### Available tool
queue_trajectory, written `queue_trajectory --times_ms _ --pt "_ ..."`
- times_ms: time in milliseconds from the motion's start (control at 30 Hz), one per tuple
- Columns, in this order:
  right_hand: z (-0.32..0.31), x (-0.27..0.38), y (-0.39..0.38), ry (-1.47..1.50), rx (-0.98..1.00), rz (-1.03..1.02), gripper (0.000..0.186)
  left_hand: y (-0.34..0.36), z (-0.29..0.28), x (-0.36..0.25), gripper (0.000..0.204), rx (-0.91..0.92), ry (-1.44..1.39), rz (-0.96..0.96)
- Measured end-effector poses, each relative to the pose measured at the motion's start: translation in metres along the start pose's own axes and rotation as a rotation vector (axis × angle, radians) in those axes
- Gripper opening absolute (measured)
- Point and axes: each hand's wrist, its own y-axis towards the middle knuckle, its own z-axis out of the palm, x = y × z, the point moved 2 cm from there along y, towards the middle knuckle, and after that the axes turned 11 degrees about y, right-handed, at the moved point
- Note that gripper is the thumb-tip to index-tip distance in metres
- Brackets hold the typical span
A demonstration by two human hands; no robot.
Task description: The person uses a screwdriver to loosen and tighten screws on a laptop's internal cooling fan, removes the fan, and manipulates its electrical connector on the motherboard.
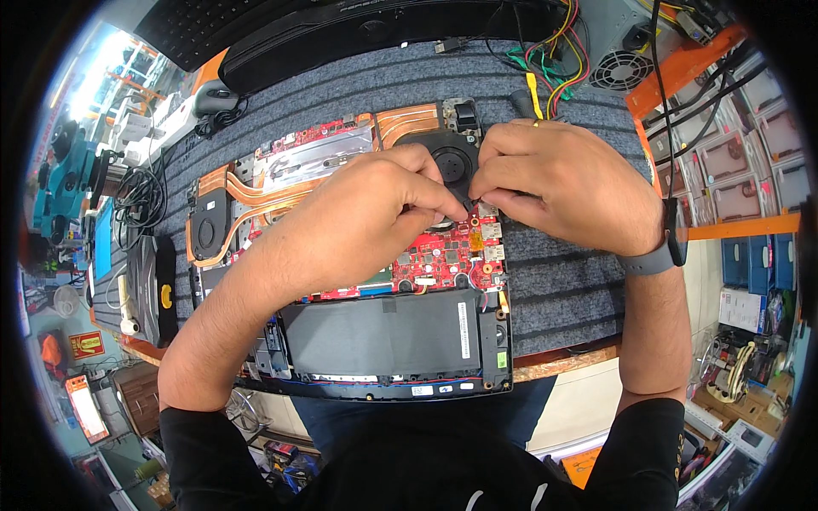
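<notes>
An opened laptop (383, 336) lies on the ribbed grey mat, showing a red circuit board (430, 260), copper heat pipes (257, 191), a black battery (379, 332) and two fans. Both of my hands meet at the lower edge of the right-hand fan (452, 163), by the board's right side. My left hand (383, 204) has thumb and index finger pressed together there; what is between them is too small to make out. My right hand (554, 183) pinches beside it at what looks like a tiny dark part or wire, hard to make out.
A keyboard (183, 25) and black bar (358, 38) line the back; a mouse (215, 100) sits back left near coiled cables. A power supply (622, 64) with coloured wires and a yellow-handled tool (532, 94) are back right, beside parts drawers (724, 162).
</notes>
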Motion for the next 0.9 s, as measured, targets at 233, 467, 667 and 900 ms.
queue_trajectory --times_ms 233,467,667,900 --pt "-0.003 -0.010 0.000 -0.015 -0.098 0.056 0.008 0.002 -0.003 0.001 0.025 0.047 -0.087 -0.035" --pt "-0.002 -0.008 -0.001 0.005 -0.067 0.077 0.009 0.005 0.000 -0.002 0.019 0.054 -0.140 -0.099" --pt "-0.004 -0.005 0.001 -0.019 -0.065 0.028 0.008 0.005 0.008 -0.016 0.013 -0.069 -0.008 -0.166" --pt "-0.003 -0.008 -0.002 -0.012 -0.081 0.011 0.008 0.009 0.010 -0.011 0.011 -0.046 -0.106 -0.204"
